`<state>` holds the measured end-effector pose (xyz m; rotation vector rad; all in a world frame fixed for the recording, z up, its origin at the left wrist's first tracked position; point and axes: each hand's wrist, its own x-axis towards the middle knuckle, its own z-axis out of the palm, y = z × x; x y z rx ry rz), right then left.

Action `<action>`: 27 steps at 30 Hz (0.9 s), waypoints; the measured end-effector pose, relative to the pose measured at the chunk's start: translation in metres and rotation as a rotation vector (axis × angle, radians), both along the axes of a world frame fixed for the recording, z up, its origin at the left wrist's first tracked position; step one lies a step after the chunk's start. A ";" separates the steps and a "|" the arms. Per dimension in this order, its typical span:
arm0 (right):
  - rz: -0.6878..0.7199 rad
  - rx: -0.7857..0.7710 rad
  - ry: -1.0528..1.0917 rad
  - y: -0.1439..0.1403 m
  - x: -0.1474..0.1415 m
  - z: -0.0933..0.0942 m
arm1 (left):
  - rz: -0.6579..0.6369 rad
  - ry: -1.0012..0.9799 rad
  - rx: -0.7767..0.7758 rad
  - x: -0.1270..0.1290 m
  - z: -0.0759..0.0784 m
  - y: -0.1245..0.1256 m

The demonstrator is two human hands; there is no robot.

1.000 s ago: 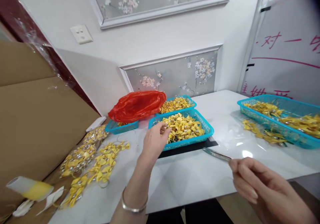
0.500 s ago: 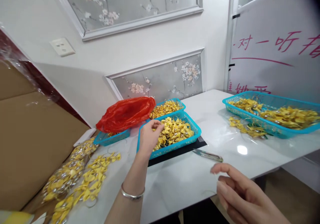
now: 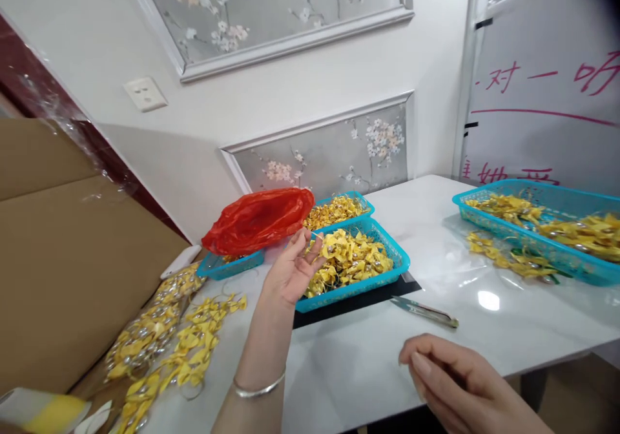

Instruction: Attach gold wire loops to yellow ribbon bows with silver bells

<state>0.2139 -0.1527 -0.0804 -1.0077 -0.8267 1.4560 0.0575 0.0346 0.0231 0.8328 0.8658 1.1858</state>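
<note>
My left hand (image 3: 295,269), with a silver bangle at the wrist, is at the left side of a blue plastic basket (image 3: 353,285). Its palm is turned up, and thumb and fingertip pinch a thin, pale piece too small to name. Heaped in that basket are yellow ribbon flowers (image 3: 358,259) with shiny beads. My right hand (image 3: 455,379) hovers over the table's front, thumb and forefinger pressed together; what lies between them, if anything, cannot be made out. Beyond it, thread snips (image 3: 423,311) lie on the white table.
Behind stand another blue basket (image 3: 365,203) of small golden pieces and a red plastic bag (image 3: 256,221) over a third basket (image 3: 232,266). Strings of yellow flowers (image 3: 194,343) lie at left beside a cardboard box (image 3: 72,259). A larger blue basket (image 3: 523,234) stands right.
My left hand has turned its palm upward and drawn back from the flowers. My right hand's fingers have come together and moved slightly left. The view has shifted a little.
</note>
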 end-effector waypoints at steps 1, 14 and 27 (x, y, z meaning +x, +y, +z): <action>-0.042 0.018 -0.036 0.003 0.000 0.003 | -0.004 -0.039 -0.025 -0.001 0.000 -0.010; -0.127 0.560 -0.546 0.029 -0.019 0.024 | -0.012 -0.342 -0.473 -0.027 -0.030 -0.123; 0.166 0.751 -0.650 0.019 -0.041 0.041 | -0.044 -0.310 -0.447 -0.045 -0.058 -0.150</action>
